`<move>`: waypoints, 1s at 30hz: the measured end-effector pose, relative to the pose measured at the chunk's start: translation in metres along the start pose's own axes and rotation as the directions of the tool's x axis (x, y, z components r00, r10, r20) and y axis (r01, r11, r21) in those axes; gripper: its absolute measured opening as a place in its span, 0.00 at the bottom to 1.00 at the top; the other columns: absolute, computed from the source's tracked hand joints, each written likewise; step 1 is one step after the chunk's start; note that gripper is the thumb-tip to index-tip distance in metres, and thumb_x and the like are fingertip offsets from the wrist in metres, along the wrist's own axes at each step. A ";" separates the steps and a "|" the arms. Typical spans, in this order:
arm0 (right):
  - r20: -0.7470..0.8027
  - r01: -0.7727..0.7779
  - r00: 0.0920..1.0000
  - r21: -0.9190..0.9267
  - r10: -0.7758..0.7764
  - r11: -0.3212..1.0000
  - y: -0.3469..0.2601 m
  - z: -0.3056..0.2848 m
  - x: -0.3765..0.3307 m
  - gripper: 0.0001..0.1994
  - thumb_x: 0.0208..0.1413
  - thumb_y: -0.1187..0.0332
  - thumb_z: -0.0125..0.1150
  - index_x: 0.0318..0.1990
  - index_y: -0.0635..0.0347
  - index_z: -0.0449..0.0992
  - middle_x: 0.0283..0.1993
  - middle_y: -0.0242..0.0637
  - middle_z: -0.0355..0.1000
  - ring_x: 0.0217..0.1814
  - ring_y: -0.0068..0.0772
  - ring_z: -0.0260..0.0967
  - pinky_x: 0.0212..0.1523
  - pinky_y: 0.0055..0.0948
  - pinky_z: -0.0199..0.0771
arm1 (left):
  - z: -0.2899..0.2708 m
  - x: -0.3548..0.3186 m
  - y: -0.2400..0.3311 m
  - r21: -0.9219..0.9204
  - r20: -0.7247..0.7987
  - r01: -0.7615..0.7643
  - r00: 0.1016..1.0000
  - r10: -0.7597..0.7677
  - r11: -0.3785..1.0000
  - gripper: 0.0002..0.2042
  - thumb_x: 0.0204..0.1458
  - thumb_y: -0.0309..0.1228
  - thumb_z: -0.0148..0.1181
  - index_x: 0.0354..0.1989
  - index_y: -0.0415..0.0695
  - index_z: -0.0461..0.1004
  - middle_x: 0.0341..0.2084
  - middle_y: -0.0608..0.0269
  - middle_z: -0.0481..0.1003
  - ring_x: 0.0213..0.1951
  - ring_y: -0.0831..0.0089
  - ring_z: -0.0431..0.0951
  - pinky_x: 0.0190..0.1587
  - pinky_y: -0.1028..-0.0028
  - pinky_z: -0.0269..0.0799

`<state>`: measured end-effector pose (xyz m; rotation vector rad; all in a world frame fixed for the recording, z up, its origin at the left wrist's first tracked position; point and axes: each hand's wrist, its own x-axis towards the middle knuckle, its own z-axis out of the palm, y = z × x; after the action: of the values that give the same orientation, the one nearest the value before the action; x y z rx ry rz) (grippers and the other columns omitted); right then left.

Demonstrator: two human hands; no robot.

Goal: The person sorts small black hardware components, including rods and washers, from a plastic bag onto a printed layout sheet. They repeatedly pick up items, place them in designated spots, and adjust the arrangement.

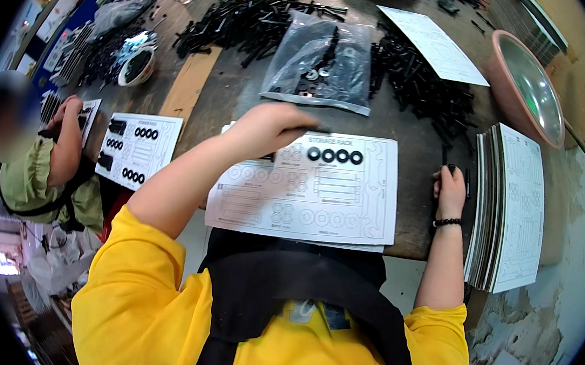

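A stack of printed cards (248, 206) lies in front of me, with line drawings of hardware. Four-wide is not counted; several black washers (335, 156) sit in a row on its upper part. Over the upper left of the cards, my left hand (273, 126) is closed around a dark bolt (319, 129), slightly blurred. To the right of the cards, my right hand (451, 189) has its fingers curled around a black bolt (451, 169) at the table's right side. A clear bag (322, 62) of nuts and washers lies beyond the cards.
Heaps of black bolts (251, 27) cover the far table. A card stack (508, 210) and a pink-rimmed bowl (527, 89) stand at right. At left, a co-worker (47, 173) sits by another card (138, 150) holding black parts. A cardboard strip (190, 85) lies between.
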<state>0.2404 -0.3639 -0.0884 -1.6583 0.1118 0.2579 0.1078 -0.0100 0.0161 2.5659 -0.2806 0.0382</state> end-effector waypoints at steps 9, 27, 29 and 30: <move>0.609 0.604 0.711 -0.272 -0.352 0.750 -0.048 0.130 -0.103 0.07 0.48 0.73 0.54 0.36 0.61 0.71 0.29 0.40 0.69 0.31 0.35 0.69 0.31 0.28 0.67 | 0.026 -0.150 -0.012 0.224 0.029 0.172 0.983 -0.183 0.959 0.07 0.40 0.25 0.58 0.29 0.43 0.69 0.28 0.57 0.72 0.32 0.57 0.74 0.35 0.65 0.70; 0.870 0.849 0.227 0.043 -0.438 0.526 -0.034 0.225 -0.183 0.04 0.43 0.70 0.58 0.29 0.55 0.71 0.26 0.33 0.69 0.32 0.37 0.68 0.33 0.34 0.68 | 0.033 -0.174 -0.035 -0.198 -0.006 0.186 0.982 -0.191 0.962 0.21 0.38 0.31 0.64 0.44 0.44 0.70 0.41 0.58 0.69 0.46 0.62 0.69 0.50 0.67 0.60; 0.847 0.957 0.123 0.037 -0.516 0.288 -0.014 0.225 -0.181 0.04 0.44 0.71 0.57 0.28 0.57 0.70 0.30 0.32 0.69 0.35 0.38 0.67 0.38 0.36 0.66 | 0.031 -0.175 -0.034 -0.177 -0.010 0.171 0.985 -0.175 0.969 0.23 0.38 0.32 0.65 0.45 0.44 0.69 0.42 0.58 0.69 0.47 0.63 0.69 0.50 0.67 0.59; 0.848 0.953 0.163 -0.003 -0.505 0.303 -0.014 0.224 -0.181 0.04 0.44 0.71 0.57 0.29 0.58 0.70 0.32 0.33 0.69 0.37 0.39 0.66 0.40 0.37 0.65 | 0.026 -0.174 -0.024 -0.108 -0.026 0.149 0.988 -0.152 0.983 0.23 0.37 0.32 0.65 0.46 0.44 0.69 0.43 0.58 0.69 0.47 0.63 0.69 0.50 0.67 0.59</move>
<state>0.0449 -0.1548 -0.0519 -1.8012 -1.6601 0.0986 -0.0579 0.0297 -0.0336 2.4707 -0.0731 0.0100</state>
